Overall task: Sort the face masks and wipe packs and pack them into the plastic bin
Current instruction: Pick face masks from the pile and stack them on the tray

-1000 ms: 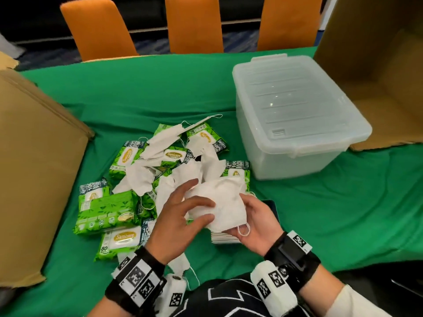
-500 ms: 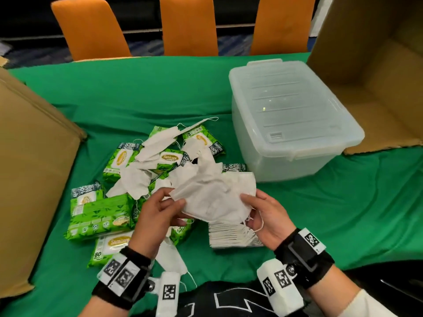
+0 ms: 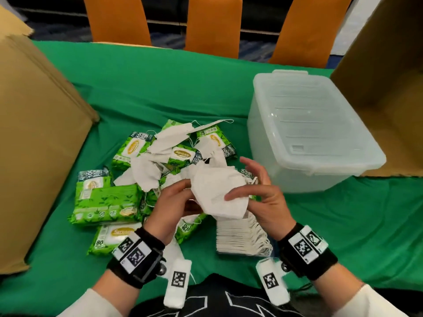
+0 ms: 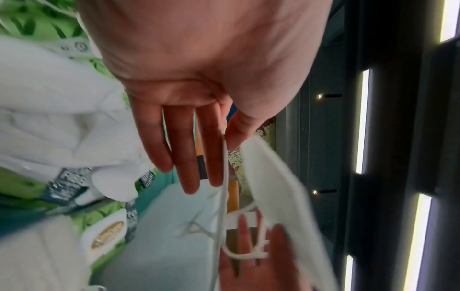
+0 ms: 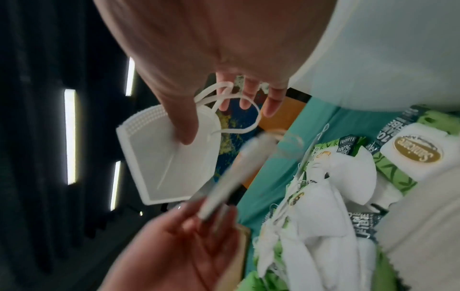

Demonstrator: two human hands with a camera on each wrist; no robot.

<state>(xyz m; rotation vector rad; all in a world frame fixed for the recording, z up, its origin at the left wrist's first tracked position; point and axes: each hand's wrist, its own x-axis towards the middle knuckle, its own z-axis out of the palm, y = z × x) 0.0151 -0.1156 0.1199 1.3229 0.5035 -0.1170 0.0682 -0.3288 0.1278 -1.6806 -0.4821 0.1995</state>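
- Both hands were on one white mask (image 3: pixel 215 193) held up over the pile; the left hand (image 3: pixel 170 207) pinched its left edge, and the right hand (image 3: pixel 263 197) had the thumb pressed on its face with the fingers loosely spread behind; looked like squaring it flat so it'd stack
- A neat stack (image 3: pixel 242 236) of masks sat right under the right hand, probably where this one was headed
- The wipe packs (image 3: pixel 107 202) and loose masks were jumbled together to the left, not sorted yet
- The bin (image 3: pixel 313 133) sat to the right with its lid on, so no packing yet
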